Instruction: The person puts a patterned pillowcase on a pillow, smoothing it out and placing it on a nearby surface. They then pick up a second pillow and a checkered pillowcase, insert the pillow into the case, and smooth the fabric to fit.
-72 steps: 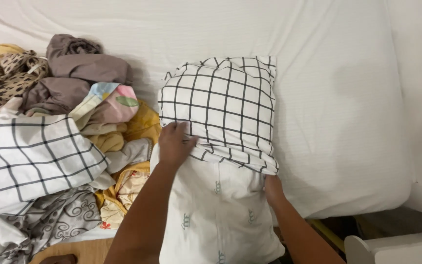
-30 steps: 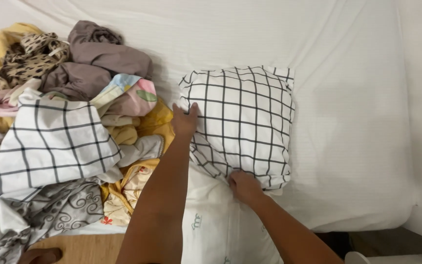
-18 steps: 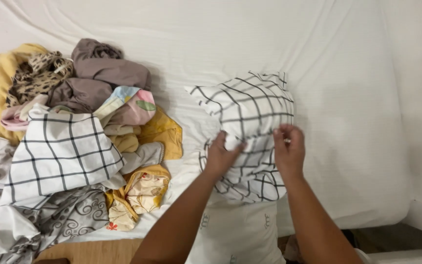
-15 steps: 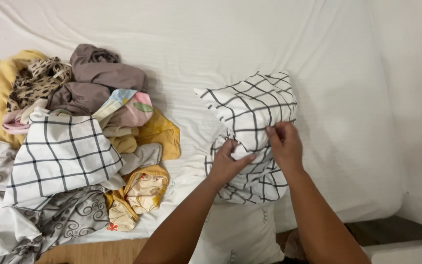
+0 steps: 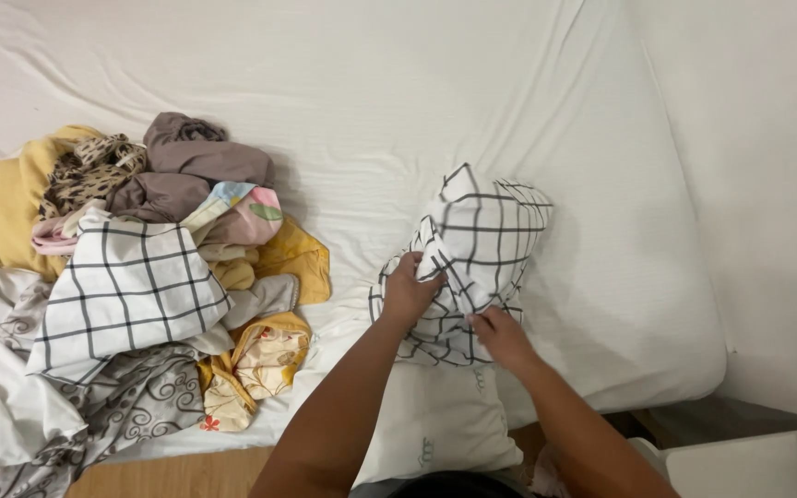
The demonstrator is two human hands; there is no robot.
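My left hand (image 5: 408, 293) is clenched on a bunched edge of the checked case (image 5: 477, 258), fingers buried in the folds. My right hand (image 5: 500, 334) pinches the lower hem of the same case, just below and to the right of the left. The case sits right under both hands, crumpled and half standing on the white sheet (image 5: 417, 101), with the pillow (image 5: 431, 429) poking out beneath my wrists toward me.

It looks like thin cotton: light, limp, nothing stiff in it, so it will sag and fold wherever I am not holding it. It should not slip much, since woven cloth grips skin well, and nothing about it is fragile. I judge the best hold is along the open hem, one hand at each corner, so the mouth spreads flat instead of bunching. The pillow under it seems soft and bulky, and would squash easily.

Well off to the left of my left hand lies the laundry pile (image 5: 140, 277), with another checked piece on top.
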